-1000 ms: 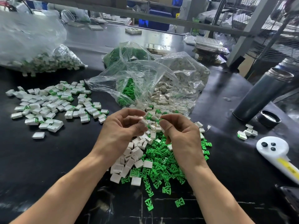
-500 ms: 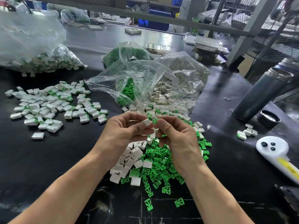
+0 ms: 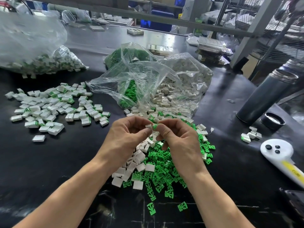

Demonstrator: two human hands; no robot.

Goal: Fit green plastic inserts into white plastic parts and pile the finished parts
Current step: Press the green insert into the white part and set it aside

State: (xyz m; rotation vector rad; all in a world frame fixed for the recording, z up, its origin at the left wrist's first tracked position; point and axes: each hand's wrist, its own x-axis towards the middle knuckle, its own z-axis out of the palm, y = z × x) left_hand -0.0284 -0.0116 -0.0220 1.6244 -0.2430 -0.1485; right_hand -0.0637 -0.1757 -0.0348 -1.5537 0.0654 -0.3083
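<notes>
My left hand [image 3: 126,137] pinches a small white part [image 3: 148,126] between thumb and fingers. My right hand [image 3: 179,139] pinches a green insert [image 3: 154,127] right against that part's open end. Both hands hover above a mixed heap of loose green inserts [image 3: 162,168] and white parts [image 3: 131,167] on the black table. A spread pile of finished parts [image 3: 54,106], white with green showing, lies to the left.
Open clear bags of green inserts [image 3: 130,94] and white parts [image 3: 174,94] lie behind the heap. A bag of finished parts [image 3: 37,63] sits far left. A dark flask [image 3: 266,97], its lid [image 3: 273,120], a few parts [image 3: 250,134] and a white controller [image 3: 279,155] stand right.
The hands have closed together and risen slightly, bringing the green insert up to the white part's opening. The piles on the table have not moved.
</notes>
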